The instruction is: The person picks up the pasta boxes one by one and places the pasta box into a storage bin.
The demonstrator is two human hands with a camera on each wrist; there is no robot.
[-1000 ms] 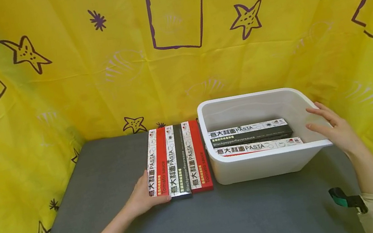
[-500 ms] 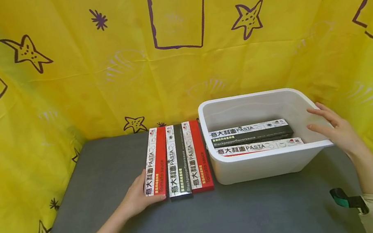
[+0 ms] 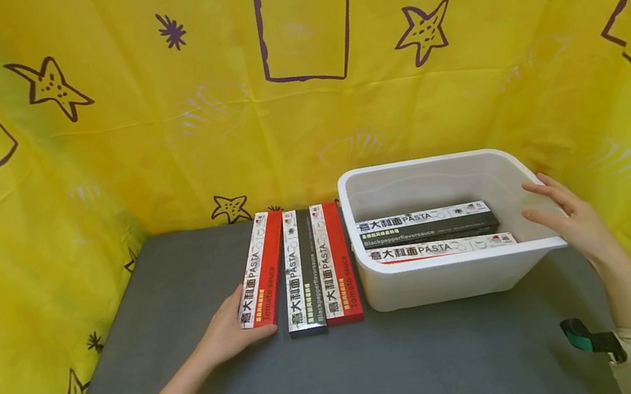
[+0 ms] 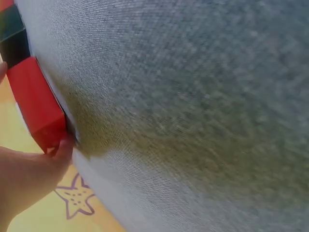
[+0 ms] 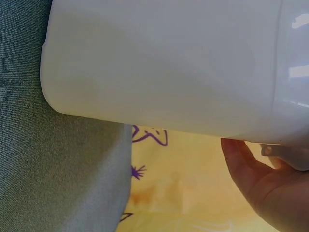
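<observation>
My left hand [image 3: 229, 335] grips the near end of a red-and-white tomato sauce pasta box [image 3: 259, 274], its thumb at the box's end in the left wrist view. The box leans slightly, apart at its near end from the black pepper pasta box [image 3: 301, 277] beside it. A second red tomato sauce pasta box [image 3: 336, 264] lies to the right. My right hand [image 3: 573, 222] holds the right rim of a white plastic bin [image 3: 438, 281], thumb and a finger over the edge. Inside it lie a black pasta box [image 3: 429, 228] and another pasta box [image 3: 438, 248], partly hidden by the front rim.
A grey cloth-covered table [image 3: 385, 375] lies under everything. Yellow patterned fabric [image 3: 210, 103] closes in the back and both sides, close behind the bin. A dark strap [image 3: 591, 341] hangs by the right sleeve.
My left hand has drawn the leftmost red pasta box slightly left, away from the black one, and its near end now sits farther from it. The right hand stays on the bin.
</observation>
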